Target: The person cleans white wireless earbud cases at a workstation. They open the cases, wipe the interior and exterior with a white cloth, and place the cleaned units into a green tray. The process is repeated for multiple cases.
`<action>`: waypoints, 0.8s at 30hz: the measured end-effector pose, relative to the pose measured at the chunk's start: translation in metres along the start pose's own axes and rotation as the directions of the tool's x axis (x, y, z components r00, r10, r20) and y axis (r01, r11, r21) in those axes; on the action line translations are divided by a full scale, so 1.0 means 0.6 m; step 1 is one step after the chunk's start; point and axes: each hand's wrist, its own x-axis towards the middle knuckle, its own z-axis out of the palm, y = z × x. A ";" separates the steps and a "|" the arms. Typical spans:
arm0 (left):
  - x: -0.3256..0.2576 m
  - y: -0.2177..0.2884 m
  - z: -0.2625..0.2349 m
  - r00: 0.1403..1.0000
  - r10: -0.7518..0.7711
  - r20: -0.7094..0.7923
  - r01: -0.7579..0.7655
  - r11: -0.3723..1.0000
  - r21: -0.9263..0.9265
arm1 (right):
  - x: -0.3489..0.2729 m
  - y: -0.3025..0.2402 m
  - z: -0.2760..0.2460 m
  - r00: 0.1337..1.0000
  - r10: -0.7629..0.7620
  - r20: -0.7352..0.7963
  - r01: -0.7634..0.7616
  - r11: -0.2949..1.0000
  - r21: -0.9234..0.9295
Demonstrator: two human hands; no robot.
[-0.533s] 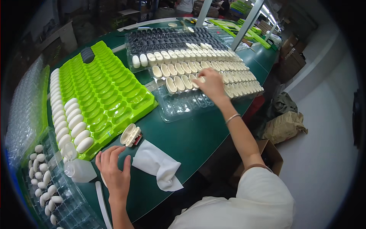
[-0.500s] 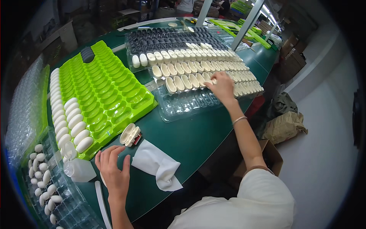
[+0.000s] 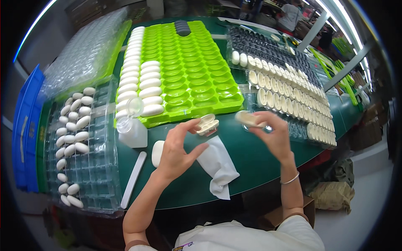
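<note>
My right hand (image 3: 274, 131) pinches a cream oval shell (image 3: 248, 119), slightly blurred, above the green table. To its left, my left hand (image 3: 175, 148) is open, thumb and fingers apart, its fingertips close beside an open cream case (image 3: 207, 124). Whether they touch the case I cannot tell. The case rests on a small reddish support, mostly hidden. A white oval piece (image 3: 158, 153) lies by the left wrist, partly covered by the hand. Between the hands and nearer to me is a crumpled white cloth (image 3: 218, 165).
A bright green tray (image 3: 197, 112) holds white ovals on its left side. Rows of cream shells (image 3: 293, 106) and dark shells stand at right. At left are a translucent bottle (image 3: 133, 131), a white flat stick (image 3: 134, 180), a clear tray (image 3: 100, 175) of small white pieces and a blue bin (image 3: 29, 129).
My right hand has left the rows of cream shells with one shell and moved toward the left hand. My left hand is closer to the open case. The view has swung left.
</note>
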 end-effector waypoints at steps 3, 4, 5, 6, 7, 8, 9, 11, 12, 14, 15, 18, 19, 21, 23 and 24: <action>-0.010 0.001 -0.010 0.996 0.073 -0.050 -0.071 0.997 0.035 | 0.015 -0.064 0.100 0.960 -0.186 0.209 0.133 0.961 0.241; -0.010 -0.002 -0.010 0.992 0.110 -0.060 -0.106 0.992 0.064 | 0.016 -0.070 0.116 0.962 -0.164 0.217 0.086 0.941 0.327; -0.008 -0.003 -0.013 0.989 0.123 -0.082 -0.121 0.992 0.034 | 0.019 -0.073 0.128 0.963 -0.146 0.226 0.041 0.909 0.414; -0.006 -0.003 -0.018 0.985 0.137 -0.103 -0.137 0.991 0.004 | 0.021 -0.074 0.136 0.964 -0.126 0.236 -0.007 0.868 0.496; -0.004 -0.003 -0.021 0.981 0.151 -0.123 -0.155 0.988 -0.027 | 0.021 -0.072 0.142 0.961 -0.139 0.238 -0.028 0.809 0.587; -0.005 -0.004 -0.018 0.970 0.169 -0.176 -0.179 0.983 -0.047 | 0.018 -0.067 0.149 0.959 -0.147 0.243 -0.055 0.745 0.665; -0.005 -0.005 -0.021 0.973 0.175 -0.151 -0.185 0.981 -0.053 | 0.016 -0.063 0.154 0.957 -0.152 0.247 -0.082 0.674 0.735; -0.005 -0.005 -0.025 0.978 0.185 -0.092 -0.192 0.978 -0.075 | 0.011 -0.058 0.156 0.962 -0.116 0.249 -0.131 0.602 0.788; -0.008 -0.008 -0.020 0.993 0.083 -0.078 -0.095 0.981 -0.170 | 0.008 -0.055 0.157 0.961 -0.055 0.272 -0.201 0.540 0.818; -0.015 -0.013 -0.012 0.993 -0.119 -0.021 0.105 0.933 -0.344 | 0.005 -0.064 0.158 0.927 0.103 0.361 -0.372 0.389 0.843; -0.017 -0.012 -0.010 0.983 -0.183 0.019 0.174 0.888 -0.426 | 0.004 -0.062 0.159 0.909 0.130 0.397 -0.416 0.372 0.830; -0.013 -0.008 -0.001 0.947 -0.301 0.109 0.303 0.734 -0.608 | -0.001 -0.039 0.166 0.872 0.083 0.482 -0.476 0.368 0.798; -0.015 -0.011 -0.001 0.933 -0.333 0.134 0.341 0.706 -0.620 | -0.004 -0.039 0.167 0.871 0.086 0.484 -0.480 0.365 0.798; -0.018 -0.019 -0.006 0.903 -0.387 0.187 0.410 0.650 -0.639 | -0.009 -0.042 0.168 0.871 0.090 0.483 -0.480 0.360 0.800; -0.020 -0.019 -0.009 0.912 -0.382 0.150 0.385 0.671 -0.633 | -0.009 -0.041 0.172 0.901 0.048 0.431 -0.410 0.419 0.810; -0.021 -0.018 -0.010 0.917 -0.378 0.131 0.371 0.682 -0.631 | -0.009 -0.041 0.174 0.914 0.026 0.404 -0.372 0.448 0.813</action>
